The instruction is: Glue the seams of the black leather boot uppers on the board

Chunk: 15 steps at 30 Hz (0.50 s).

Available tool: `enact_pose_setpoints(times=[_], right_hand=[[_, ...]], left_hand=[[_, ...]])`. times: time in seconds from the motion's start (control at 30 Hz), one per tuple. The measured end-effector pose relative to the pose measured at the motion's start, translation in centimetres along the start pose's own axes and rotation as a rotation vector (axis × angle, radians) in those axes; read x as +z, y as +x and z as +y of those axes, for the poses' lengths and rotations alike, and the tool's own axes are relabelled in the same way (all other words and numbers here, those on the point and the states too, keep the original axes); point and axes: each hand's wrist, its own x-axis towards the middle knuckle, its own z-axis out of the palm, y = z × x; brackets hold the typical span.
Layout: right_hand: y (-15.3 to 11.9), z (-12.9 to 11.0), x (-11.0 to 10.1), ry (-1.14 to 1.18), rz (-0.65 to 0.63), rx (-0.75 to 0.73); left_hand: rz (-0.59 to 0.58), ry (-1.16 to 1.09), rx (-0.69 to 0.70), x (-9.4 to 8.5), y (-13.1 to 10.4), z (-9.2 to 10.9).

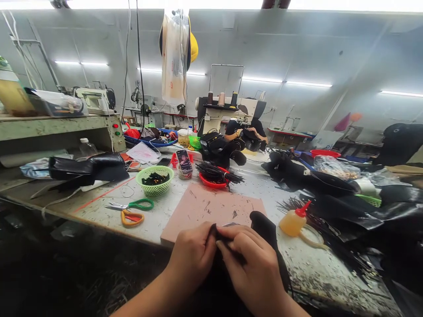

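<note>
We hold a black piece [214, 230] up between our 2 hands, just at the near edge of the pink board [205, 200]. Our left hand [191, 248] pinches it between thumb and fingers, and the grip of our right hand [254, 259] is closed on it too, fingertips near the left ones. Dark material hangs below; we cannot tell whether it is the same piece. Because our fingers hide most of the edge, and black lies against black, we could pinch it crooked without noticing, or lose it if either thumb loosens.

Beside our right hand, a black panel [264, 226] lies across the board's corner; a bump from that wrist could drag it off the desk [307, 266]. Farther right, the glue bottle [292, 222] stands near a tape ring [312, 236]; a careless elbow could tip it and stain the leather-like pieces [350, 211]. To the left, the 2 scissors, green-handled [141, 204] and orange-handled [132, 218], lie near the front edge, where a sweeping forearm could knock them down.
</note>
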Motion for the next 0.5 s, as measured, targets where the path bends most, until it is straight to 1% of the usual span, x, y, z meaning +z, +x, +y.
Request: enact_pose_setpoints(times=[0.2,0.33,0.43,0.5], right_hand=[[-0.4,0.3,0.1,0.014,-0.031,0.024],[0.1,0.4,-0.1,-0.036,-0.102,-0.025],[0.6,0.3,-0.7,-0.085,-0.192,-0.09],[0.8,0.2,-1.2,-0.115,-0.252,-0.127]], left_hand=[[-0.013,0.003,0.022,0.3,0.0,-0.1],[-0.028,-0.015,0.04,0.5,-0.1,-0.4],[-0.08,-0.076,0.027,0.3,-0.2,-0.5],[-0.151,-0.171,-0.006,0.0,-0.2,-0.4]])
